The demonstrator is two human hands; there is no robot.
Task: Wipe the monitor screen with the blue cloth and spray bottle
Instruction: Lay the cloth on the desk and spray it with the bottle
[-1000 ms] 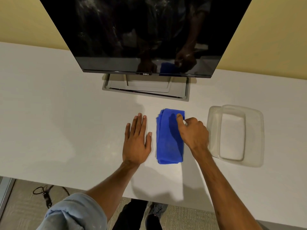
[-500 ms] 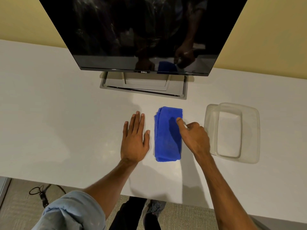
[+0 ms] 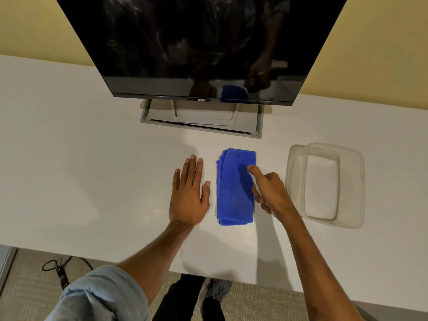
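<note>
A folded blue cloth (image 3: 234, 188) lies flat on the white desk (image 3: 81, 170), in front of the dark monitor screen (image 3: 199, 45). My left hand (image 3: 188, 195) rests palm down on the desk just left of the cloth, fingers together. My right hand (image 3: 269, 189) hovers at the cloth's right edge, index finger stretched over the cloth, the other fingers loosely curled; it grips nothing. No spray bottle is in view.
A clear plastic tray (image 3: 356, 188) stands right of the cloth. The monitor's grey stand base (image 3: 247, 122) sits behind the cloth. The desk's front edge runs below my forearms, with a cable (image 3: 58, 269) on the carpet.
My right hand has loosened from a closed grip at the cloth's right edge and its index finger now points out over the cloth. The left hand and cloth stay put.
</note>
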